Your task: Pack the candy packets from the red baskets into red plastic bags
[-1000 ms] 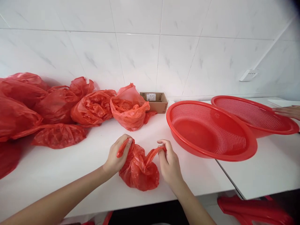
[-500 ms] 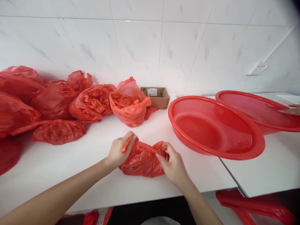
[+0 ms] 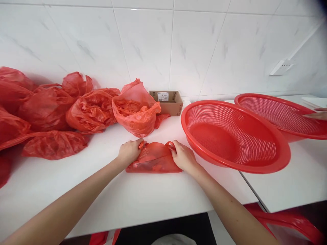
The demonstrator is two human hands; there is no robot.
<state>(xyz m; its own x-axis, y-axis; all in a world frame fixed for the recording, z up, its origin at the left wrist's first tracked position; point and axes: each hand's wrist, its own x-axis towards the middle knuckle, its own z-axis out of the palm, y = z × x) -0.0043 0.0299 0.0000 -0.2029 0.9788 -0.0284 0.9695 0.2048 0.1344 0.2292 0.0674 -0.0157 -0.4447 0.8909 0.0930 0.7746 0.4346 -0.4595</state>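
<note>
A red plastic bag [image 3: 155,158] lies on the white table, its top pulled taut between my hands. My left hand [image 3: 130,151] is closed around the bag's left handle. Gripped in my right hand [image 3: 184,157] is the right handle, which loops out above the thumb. Something bulges inside the bag, but the thin film hides what it is. Beyond it stands an open red plastic bag [image 3: 136,117] stuffed with more crumpled red plastic. To the right of my right hand is a large red colander [image 3: 217,136], with nothing visible inside it.
Several full red bags [image 3: 46,107] crowd the table's left side. A small open cardboard box [image 3: 168,108] stands against the tiled wall. A second red colander [image 3: 268,109] sits at the far right, with another person's hand [image 3: 318,115] at its rim. Below the table edge is a red stool [image 3: 288,217].
Both hands have moved away from me with the bag and now pull its handles apart. The bag's top has gone from bunched to stretched. My view has shifted slightly.
</note>
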